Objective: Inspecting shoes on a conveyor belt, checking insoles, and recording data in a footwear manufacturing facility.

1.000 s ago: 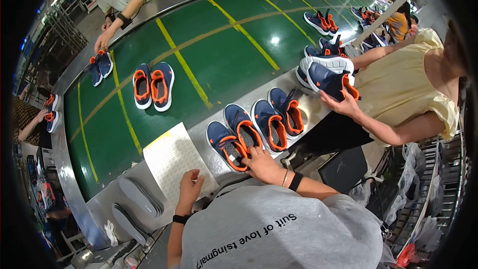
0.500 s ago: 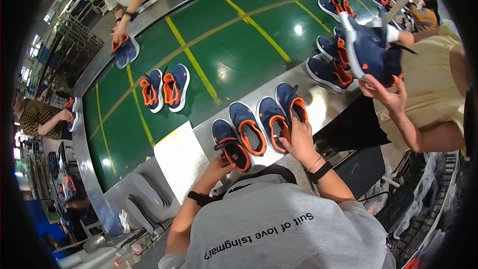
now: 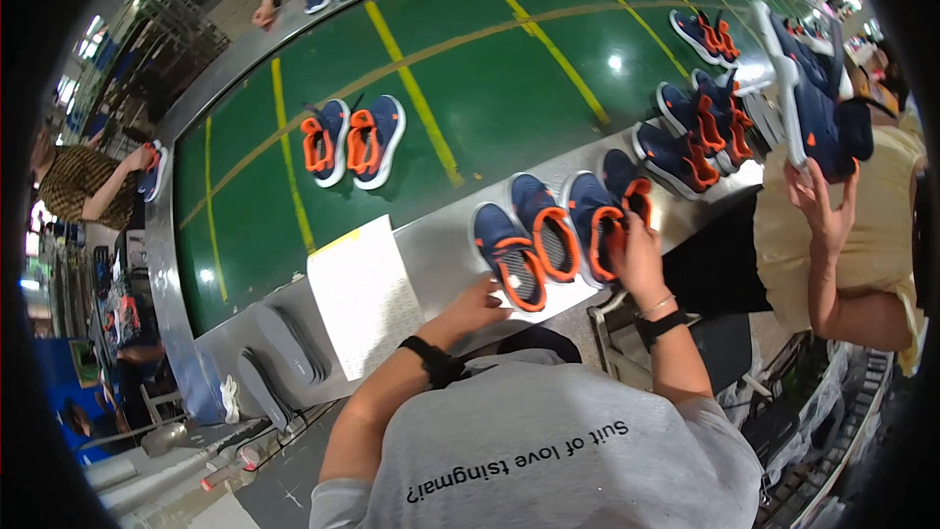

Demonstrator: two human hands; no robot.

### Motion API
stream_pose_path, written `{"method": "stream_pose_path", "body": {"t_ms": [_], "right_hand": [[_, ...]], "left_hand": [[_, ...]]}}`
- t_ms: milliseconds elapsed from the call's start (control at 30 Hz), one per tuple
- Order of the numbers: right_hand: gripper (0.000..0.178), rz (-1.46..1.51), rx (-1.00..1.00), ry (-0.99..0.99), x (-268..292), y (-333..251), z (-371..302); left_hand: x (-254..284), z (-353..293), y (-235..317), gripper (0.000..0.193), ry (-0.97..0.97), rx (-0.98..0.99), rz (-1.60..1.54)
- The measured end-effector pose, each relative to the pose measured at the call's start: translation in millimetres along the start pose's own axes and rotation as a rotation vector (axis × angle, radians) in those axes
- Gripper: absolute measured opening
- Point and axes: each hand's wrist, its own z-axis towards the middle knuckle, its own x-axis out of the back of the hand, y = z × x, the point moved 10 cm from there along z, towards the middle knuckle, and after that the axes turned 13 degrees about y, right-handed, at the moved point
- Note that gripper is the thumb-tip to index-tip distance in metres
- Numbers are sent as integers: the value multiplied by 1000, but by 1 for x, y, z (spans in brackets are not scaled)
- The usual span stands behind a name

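Several navy sneakers with orange linings stand in a row on the metal ledge before me, toes pointing away. My left hand (image 3: 475,312) is beside the heel of the leftmost sneaker (image 3: 497,233), thumb and fingers apart, fingertips close to its collar. A grey patterned insole shows inside that sneaker and inside the second one (image 3: 534,198). My right hand (image 3: 642,266) grips the heel opening of the third sneaker (image 3: 586,204), its fingers partly hiding the collar. Just beyond that hand stands the fourth sneaker (image 3: 619,172), partly covered.
A navy pair (image 3: 377,145) sits on the green belt (image 3: 470,78). Left of my hands lie a white sheet (image 3: 362,294) and grey insoles (image 3: 286,338). More sneakers (image 3: 676,157) stand at right, where a co-worker's hand (image 3: 822,206) holds up another. Other people work around the belt.
My left hand has drawn back from inside the leftmost sneaker. My right hand has shifted from the fourth sneaker to the third. The view has turned, so the belt and shoes appear displaced.
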Motion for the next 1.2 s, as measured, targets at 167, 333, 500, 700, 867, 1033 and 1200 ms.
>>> {"method": "stream_pose_path", "body": {"t_ms": [167, 333, 500, 700, 867, 1033, 1200], "right_hand": [[44, -121, -50, 54, 29, -16, 4], [31, 240, 224, 156, 34, -158, 6], [32, 511, 464, -269, -94, -286, -52], [53, 320, 772, -621, -185, -362, -131], [52, 251, 836, -759, -201, -368, -155], [48, 253, 835, -754, -205, -368, -153], [38, 300, 899, -771, -201, -377, -136]], "left_hand": [[4, -10, 1, 62, -29, -31, 76], [106, -41, 4, 44, 261, -146, 274], [252, -97, -7, 33, 774, -331, 560], [331, -113, -27, 38, 832, -185, 660], [343, -76, -42, 51, 716, -191, 738], [336, -31, -38, 62, 551, -6, 921], [341, -3, -61, 65, 369, 88, 772]]}}
